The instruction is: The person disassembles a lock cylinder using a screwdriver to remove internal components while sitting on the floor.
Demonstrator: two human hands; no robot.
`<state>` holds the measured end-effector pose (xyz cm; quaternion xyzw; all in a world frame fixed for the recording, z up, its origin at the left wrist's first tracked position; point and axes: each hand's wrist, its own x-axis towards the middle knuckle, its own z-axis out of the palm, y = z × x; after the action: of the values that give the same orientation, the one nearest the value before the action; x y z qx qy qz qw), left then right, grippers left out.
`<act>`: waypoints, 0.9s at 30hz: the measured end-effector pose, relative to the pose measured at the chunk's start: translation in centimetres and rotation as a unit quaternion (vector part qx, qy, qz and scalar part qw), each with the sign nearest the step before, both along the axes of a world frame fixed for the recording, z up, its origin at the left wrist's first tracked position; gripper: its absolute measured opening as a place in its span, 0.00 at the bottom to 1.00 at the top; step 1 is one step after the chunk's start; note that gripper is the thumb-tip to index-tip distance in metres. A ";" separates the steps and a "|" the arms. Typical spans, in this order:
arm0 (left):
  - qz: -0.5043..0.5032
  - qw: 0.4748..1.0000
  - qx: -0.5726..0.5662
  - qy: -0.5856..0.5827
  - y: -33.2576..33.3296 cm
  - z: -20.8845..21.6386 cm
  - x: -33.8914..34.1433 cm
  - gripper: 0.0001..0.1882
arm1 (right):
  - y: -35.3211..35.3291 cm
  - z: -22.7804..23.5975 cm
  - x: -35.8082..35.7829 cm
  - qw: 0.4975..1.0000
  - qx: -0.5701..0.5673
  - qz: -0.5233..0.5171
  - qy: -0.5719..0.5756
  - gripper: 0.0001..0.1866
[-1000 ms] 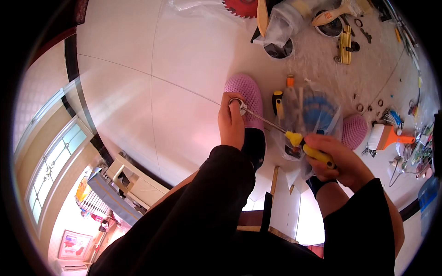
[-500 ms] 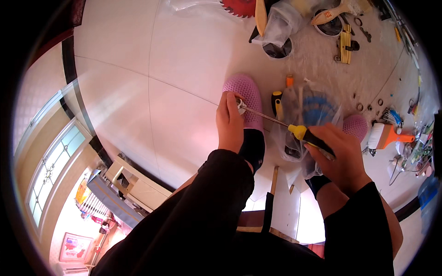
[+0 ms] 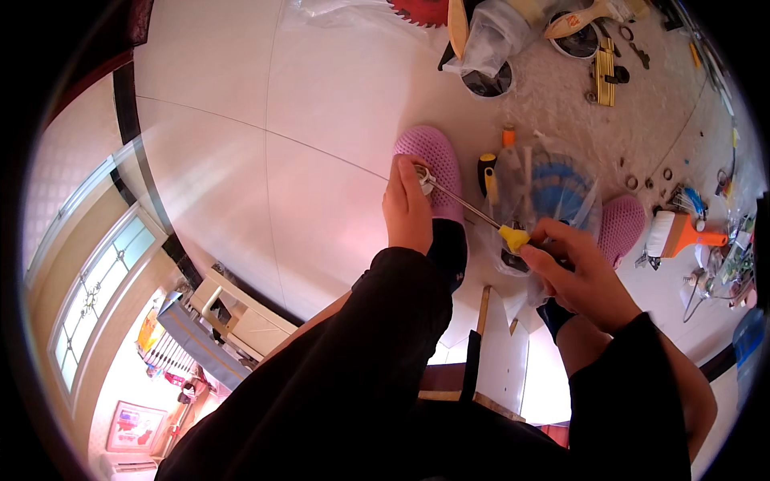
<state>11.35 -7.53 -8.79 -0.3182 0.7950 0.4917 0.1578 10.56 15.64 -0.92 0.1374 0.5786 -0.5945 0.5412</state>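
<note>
My left hand (image 3: pixel 407 210) is closed round a small whitish round part (image 3: pixel 426 181), mostly hidden by the fingers, above a pink clog. In my right hand (image 3: pixel 584 271) is a screwdriver (image 3: pixel 514 237) with a yellow-and-black handle; the fingers cover most of its black portion. Its long metal shaft slants up to the left, and the tip meets the small part at my left hand. What the tip engages is too small to tell.
Between my feet lies a clear plastic bag (image 3: pixel 561 188) with something blue inside, beside a yellow-and-black handle (image 3: pixel 487 176). An orange-handled brush (image 3: pixel 682 234) is at the right. Farther off are a brass lock cylinder (image 3: pixel 604 74), a wooden-handled paintbrush (image 3: pixel 579 22) and a red saw blade (image 3: pixel 419 11).
My right hand has shifted its hold on the screwdriver, and its fingers now cover more of the black handle. The tip stays at the small part in my left hand. The view has shifted slightly.
</note>
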 end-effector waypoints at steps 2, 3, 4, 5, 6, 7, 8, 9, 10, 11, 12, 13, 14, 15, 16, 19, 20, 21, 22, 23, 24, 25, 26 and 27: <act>-0.033 0.999 -0.014 0.002 0.1 -0.2 0.2 0.20 | 0.3 0.3 -0.8 0.986 -0.022 -0.054 -0.155 0.10; -0.033 0.999 -0.014 0.001 -0.1 -0.2 0.1 0.20 | 0.2 0.1 -0.9 0.972 -0.039 -0.073 -0.219 0.11; -0.031 0.999 -0.014 -0.002 -0.2 -0.1 0.1 0.20 | 0.2 -0.1 -1.0 0.953 -0.056 -0.091 -0.283 0.13; -0.029 0.999 -0.015 -0.004 -0.5 0.0 0.1 0.20 | 0.0 -0.3 -1.0 0.953 -0.055 -0.091 -0.284 0.13; -0.030 0.999 -0.014 -0.003 -0.2 0.2 -0.1 0.20 | 0.2 -0.5 -0.7 0.942 -0.068 -0.110 -0.309 0.14; -0.028 1.000 -0.011 -0.005 0.0 0.5 -0.2 0.20 | 0.3 -0.7 -0.5 0.931 -0.081 -0.128 -0.333 0.15; -0.025 1.000 -0.008 -0.007 0.1 0.8 -0.4 0.20 | 0.5 -0.8 -0.3 0.931 -0.081 -0.128 -0.332 0.15; -0.024 1.000 -0.008 -0.009 -0.1 0.8 -0.3 0.20 | 0.5 -1.1 0.2 0.916 -0.115 -0.148 -0.354 0.15; -0.039 0.999 -0.023 0.004 -0.3 0.7 -0.3 0.20 | 0.4 -1.3 0.5 0.899 -0.148 -0.167 -0.376 0.15; -0.054 0.998 -0.038 0.016 -0.6 0.8 -0.2 0.19 | 0.2 -1.6 0.7 0.899 -0.149 -0.165 -0.378 0.15; -0.052 0.998 -0.024 0.015 0.0 0.8 -0.4 0.19 | 0.8 -1.3 0.8 0.892 -0.154 -0.177 -0.386 0.16; -0.058 0.998 -0.007 0.029 0.5 0.8 -0.5 0.19 | 1.4 -1.0 0.8 0.885 -0.159 -0.190 -0.394 0.17; -0.063 0.997 0.010 0.044 1.3 0.9 -0.7 0.19 | 2.0 -0.7 1.1 0.887 -0.144 -0.194 -0.393 0.17; -0.046 0.998 0.021 0.040 0.9 1.4 -1.2 0.19 | 1.7 -1.3 1.3 0.884 -0.169 -0.192 -0.390 0.17; -0.045 0.998 0.013 0.045 0.6 1.8 -1.6 0.19 | 1.3 -1.8 1.5 0.881 -0.193 -0.190 -0.387 0.17; -0.036 0.998 0.010 0.056 0.6 2.6 -3.1 0.18 | 0.8 -1.9 1.8 0.868 -0.230 -0.212 -0.386 0.18; -0.067 0.993 0.020 0.099 0.9 2.7 -4.1 0.19 | 0.9 -1.6 1.8 0.873 -0.226 -0.210 -0.378 0.18; -0.101 0.983 0.027 0.148 1.3 3.1 -5.4 0.20 | 0.9 -1.4 1.6 0.860 -0.262 -0.236 -0.369 0.18; -0.101 0.981 0.028 0.162 1.7 3.6 -6.5 0.20 | 0.9 -1.3 1.5 0.845 -0.297 -0.261 -0.361 0.18; -0.108 0.978 0.034 0.177 2.1 4.2 -7.4 0.18 | 0.9 -1.3 1.5 0.849 -0.301 -0.266 -0.342 0.19; -0.111 0.971 0.072 0.202 4.1 4.8 -8.9 0.17 | 2.3 0.3 0.8 0.866 -0.276 -0.273 -0.316 0.19; -0.131 0.962 0.062 0.231 3.5 5.3 -9.7 0.16 | 1.5 0.0 0.9 0.854 -0.303 -0.284 -0.314 0.20; -0.138 0.957 0.048 0.250 3.0 6.1 -10.4 0.16 | 0.7 -0.5 1.0 0.841 -0.330 -0.294 -0.312 0.21; -0.130 0.943 0.092 0.292 5.6 7.2 -12.0 0.16 | 2.8 0.9 0.6 0.828 -0.364 -0.305 -0.298 0.22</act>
<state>-0.62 -1.91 -1.59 -0.0388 0.7917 0.6095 0.0097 11.12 18.40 -0.03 0.2710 0.0596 -0.8268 0.4892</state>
